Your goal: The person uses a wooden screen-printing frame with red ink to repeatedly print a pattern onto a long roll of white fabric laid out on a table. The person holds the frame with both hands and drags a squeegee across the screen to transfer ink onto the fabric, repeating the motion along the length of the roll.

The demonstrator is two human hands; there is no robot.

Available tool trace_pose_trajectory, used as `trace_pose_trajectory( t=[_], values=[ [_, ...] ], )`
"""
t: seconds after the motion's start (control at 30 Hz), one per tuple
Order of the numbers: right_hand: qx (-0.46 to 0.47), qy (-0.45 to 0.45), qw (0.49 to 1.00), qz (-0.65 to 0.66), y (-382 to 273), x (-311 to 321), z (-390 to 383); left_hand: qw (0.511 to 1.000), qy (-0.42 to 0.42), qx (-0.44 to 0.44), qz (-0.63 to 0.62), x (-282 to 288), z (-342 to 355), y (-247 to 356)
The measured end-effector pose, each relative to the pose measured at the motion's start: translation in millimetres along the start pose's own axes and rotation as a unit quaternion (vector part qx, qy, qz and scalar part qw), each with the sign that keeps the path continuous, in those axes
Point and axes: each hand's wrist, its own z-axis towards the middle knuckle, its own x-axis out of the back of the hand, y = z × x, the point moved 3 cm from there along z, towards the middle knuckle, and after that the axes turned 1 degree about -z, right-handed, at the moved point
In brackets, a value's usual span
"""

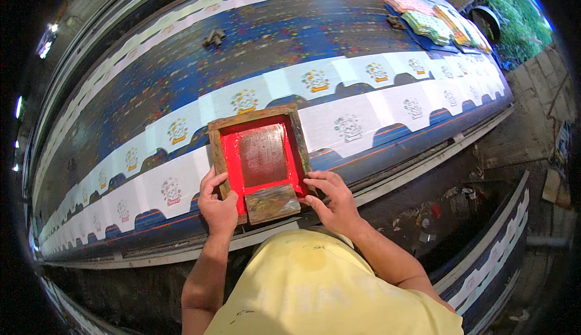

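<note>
Both my hands grip a wooden-framed printing screen (221, 121), its inside smeared with red ink around a darker mesh panel. My left hand (218, 205) is closed round the left side near the lower corner, thumb on the inner edge. On the opposite side my right hand (331, 197) pinches the frame between thumb and fingers. A wooden squeegee (272, 204) leans at the near end of the screen. White fabric pieces (376, 119) with small printed motifs lie in a row under and beside the screen. What lies directly beneath it is hidden.
A long table (284, 35) with a paint-spattered blue and dark top carries further printed fabric rows. Folded coloured cloths (426, 26) are stacked at the far right. A small dark object (214, 38) lies at mid-table. Another table (484, 268) stands behind at lower right, across a littered floor.
</note>
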Motion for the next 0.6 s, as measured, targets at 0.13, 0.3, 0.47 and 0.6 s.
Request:
trace_pose_trajectory(
  t=[0.13,0.3,0.47,0.6],
  values=[
    [-0.018,0.023,0.999,0.024,37,43,-8,1.0,-0.009,-0.019,0.019,-62,-4,13],
    [-0.007,0.052,0.998,-0.019,79,117,-9,0.999,-0.009,-0.046,0.013,-163,-13,21],
    [-0.03,0.049,0.998,-0.009,118,177,-10,0.997,-0.004,0.002,-0.072,-232,-28,26],
    [-0.007,0.037,0.999,0.01,134,199,-9,0.991,-0.001,0.053,-0.12,-248,-30,24]
  ],
)
